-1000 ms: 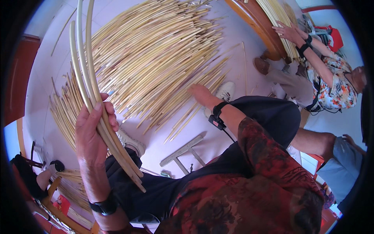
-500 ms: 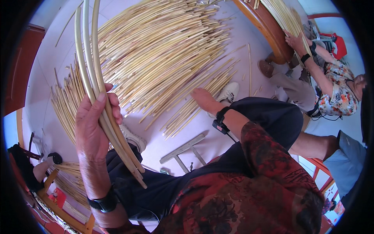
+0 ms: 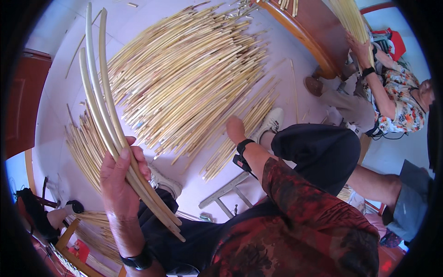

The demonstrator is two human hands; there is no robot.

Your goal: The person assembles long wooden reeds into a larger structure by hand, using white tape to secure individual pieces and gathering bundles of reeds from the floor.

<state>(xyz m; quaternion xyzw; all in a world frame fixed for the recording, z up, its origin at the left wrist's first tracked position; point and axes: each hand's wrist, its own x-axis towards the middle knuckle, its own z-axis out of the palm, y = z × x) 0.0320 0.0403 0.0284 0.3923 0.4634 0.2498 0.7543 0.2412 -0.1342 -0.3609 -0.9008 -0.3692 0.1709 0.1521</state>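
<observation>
My left hand (image 3: 121, 173) is closed round the lower part of three long, pale, peeled plant stalks (image 3: 105, 78), which stand upward and bow slightly. Their lower ends hang over my dark trousers. My right hand (image 3: 236, 129) reaches down at the edge of a narrow row of shorter stalks (image 3: 254, 116) beside my right shoe (image 3: 272, 121). Its fingers are hidden behind the back of the hand, so I cannot tell what they grip. Beyond both hands spreads a large pile of similar stalks (image 3: 189, 78), laid roughly side by side on the floor.
Another stalk heap (image 3: 85, 147) lies left of my left hand. A small wooden frame (image 3: 224, 190) stands between my feet. At the right, a seated person (image 3: 397, 101) handles a stalk bundle (image 3: 353, 21) by a brown wooden piece of furniture (image 3: 318, 34).
The whole view has shifted somewhat. My left hand, still round the three stalks, sits lower in the picture. The right hand has turned downward, hiding its fingers.
</observation>
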